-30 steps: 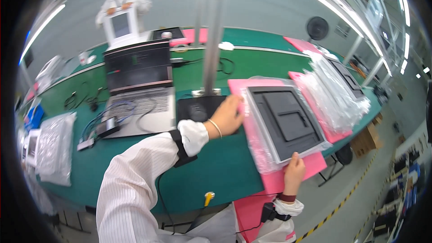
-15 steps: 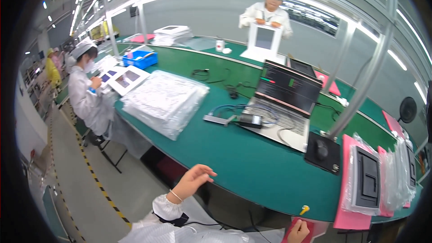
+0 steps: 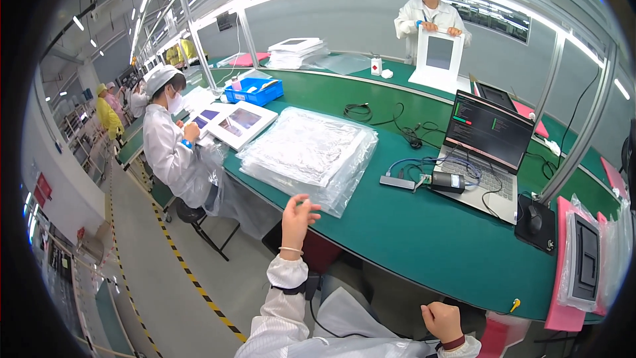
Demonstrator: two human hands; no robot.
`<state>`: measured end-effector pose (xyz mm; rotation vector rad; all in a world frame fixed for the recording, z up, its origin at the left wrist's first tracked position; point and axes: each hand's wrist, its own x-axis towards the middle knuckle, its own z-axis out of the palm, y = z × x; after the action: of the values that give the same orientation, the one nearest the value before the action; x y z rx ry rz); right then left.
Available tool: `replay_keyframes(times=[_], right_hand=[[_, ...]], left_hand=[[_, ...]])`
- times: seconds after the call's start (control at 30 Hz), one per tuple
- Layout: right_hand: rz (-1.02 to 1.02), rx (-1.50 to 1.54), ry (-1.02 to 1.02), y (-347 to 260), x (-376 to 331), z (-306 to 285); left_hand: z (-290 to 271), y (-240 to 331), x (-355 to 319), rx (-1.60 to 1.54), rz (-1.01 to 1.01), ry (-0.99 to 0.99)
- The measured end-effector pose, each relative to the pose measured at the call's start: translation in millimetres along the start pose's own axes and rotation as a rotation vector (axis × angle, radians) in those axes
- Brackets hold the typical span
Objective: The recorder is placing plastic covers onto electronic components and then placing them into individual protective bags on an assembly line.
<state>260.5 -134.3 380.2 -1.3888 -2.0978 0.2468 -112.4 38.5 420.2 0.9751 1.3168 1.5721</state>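
Observation:
My left hand (image 3: 301, 221) is raised over the table's near edge, fingers apart and holding nothing. Just beyond it lies a stack of flat white panels in clear plastic bags (image 3: 308, 149); my fingertips look close to its near side, but I cannot tell if they touch. Lower and to the right, my right hand (image 3: 442, 321) is closed in a loose fist off the front edge of the green table (image 3: 397, 252). Nothing sticks out of that fist. A small yellow-tipped connector (image 3: 515, 305) sits at the table edge to its right.
An open laptop (image 3: 487, 139) with a black box and cables stands right of the stack, by a mouse (image 3: 532, 219). Bagged dark frames on pink foam (image 3: 563, 258) stand far right. A co-worker (image 3: 175, 139) sits left near a blue bin (image 3: 255, 91); another holds a white frame (image 3: 438, 56).
The view has turned left. My left hand has come nearer the bagged stack, its fingers pointing more upward. My right hand has moved away from the pink sheet below the table edge.

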Motion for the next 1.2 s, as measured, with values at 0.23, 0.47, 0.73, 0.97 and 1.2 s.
replay_keyframes(times=[0.23,0.47,0.73,0.97,1.2], right_hand=[[-0.028,-0.011,0.028,-8.3,5.7,-0.5],[0.005,0.052,0.074,-7.0,-1.7,-6.9],[0.431,0.907,0.425,5.8,-15.2,-7.4],[0.658,0.929,0.628,26.8,-41.7,-45.8],[0.745,0.658,0.667,61.8,-65.3,-73.3]], left_hand=[[23.3,11.8,39.4,1.281,0.847,0.205],[41.5,4.0,23.9,1.097,1.03,0.142],[144.5,-38.0,-168.0,0.534,0.932,-0.787],[182.6,-49.1,-244.6,0.503,1.016,-1.262],[182.6,-25.1,-175.9,0.744,0.834,-1.077]])
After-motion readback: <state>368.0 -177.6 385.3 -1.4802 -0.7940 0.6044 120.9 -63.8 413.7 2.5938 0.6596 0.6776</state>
